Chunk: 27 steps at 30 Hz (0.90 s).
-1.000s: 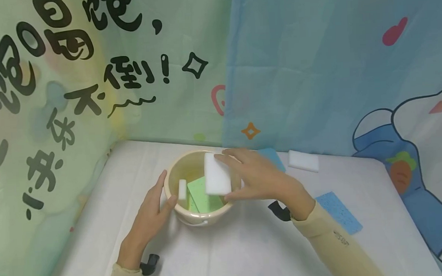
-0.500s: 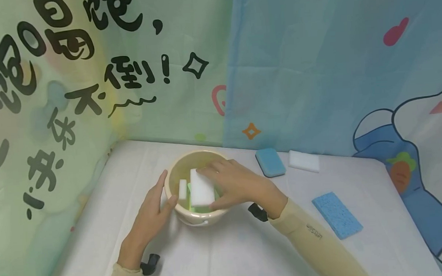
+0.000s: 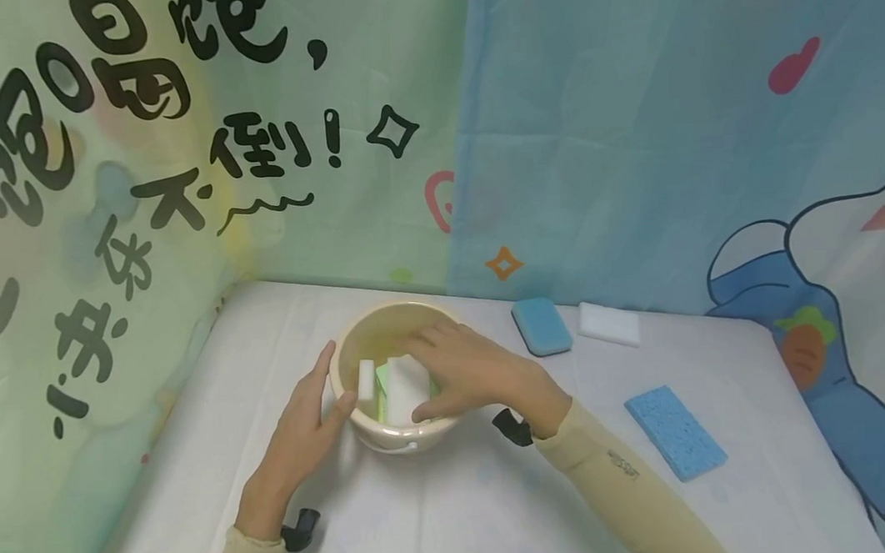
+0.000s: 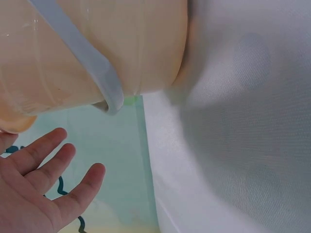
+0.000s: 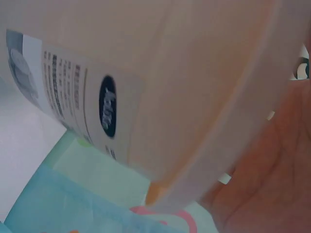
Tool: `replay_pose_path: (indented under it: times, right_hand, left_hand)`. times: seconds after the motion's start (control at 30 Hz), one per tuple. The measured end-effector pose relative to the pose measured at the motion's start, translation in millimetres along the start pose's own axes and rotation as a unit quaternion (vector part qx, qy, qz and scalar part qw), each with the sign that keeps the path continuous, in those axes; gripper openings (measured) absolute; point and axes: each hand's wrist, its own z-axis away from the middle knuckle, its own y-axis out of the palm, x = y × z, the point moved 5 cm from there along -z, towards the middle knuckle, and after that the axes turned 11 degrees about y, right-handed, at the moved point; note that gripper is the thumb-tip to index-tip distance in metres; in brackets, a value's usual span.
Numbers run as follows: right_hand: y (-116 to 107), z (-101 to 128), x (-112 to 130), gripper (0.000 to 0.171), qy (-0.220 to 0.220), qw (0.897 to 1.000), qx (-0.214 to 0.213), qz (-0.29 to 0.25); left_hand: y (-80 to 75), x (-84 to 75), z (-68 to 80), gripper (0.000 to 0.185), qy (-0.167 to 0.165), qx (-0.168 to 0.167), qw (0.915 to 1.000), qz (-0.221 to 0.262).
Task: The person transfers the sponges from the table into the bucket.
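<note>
A cream bucket (image 3: 398, 437) with a pale handle (image 4: 92, 60) stands on the white table. My left hand (image 3: 304, 430) steadies its left rim, thumb at the near edge; in the left wrist view several fingers (image 4: 77, 191) are straight and spread, off the wall. Reaching over the right rim, my right hand (image 3: 466, 371) holds a white sponge (image 3: 406, 391) inside the bucket, thumb at its lower right corner and fingers by its far end. A smaller-looking white sponge (image 3: 366, 385) stands at the left inside. Behind the held one, a green sponge (image 3: 382, 380) shows only in part.
Right of the bucket lie a blue sponge with a dark underside (image 3: 541, 326), a white sponge (image 3: 609, 324) near the back edge, and a flat blue sponge (image 3: 676, 431) nearer the front. Printed cloth walls (image 3: 595, 177) rise behind and to the left of the table (image 3: 500, 507).
My right hand has carried the white sponge leftward and down into the bucket, over the green one. The blue sponge behind that hand has come into full view. My left hand stays put.
</note>
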Motion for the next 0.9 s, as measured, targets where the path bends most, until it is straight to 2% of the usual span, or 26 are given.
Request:
replay_pose_path:
  times: [0.23,0.6,0.9]
  right_hand:
    - [-17,13,-15,0.064,0.009,0.998,-0.054,-0.042]
    - [-25,35,-44,0.065,0.015,0.991,-0.099,-0.094]
    - [-24,50,-69,0.069,0.058,0.987,-0.098,-0.116]
  left_hand:
    - [-0.3,-1.6,0.7,0.072,-0.001,-0.001,1.0,0.0]
    - [-0.2,-1.4,0.3,0.072,-0.007,0.001,1.0,0.001]
    - [-0.8,-1.2,0.4,0.072,-0.001,-0.002,1.0,0.0]
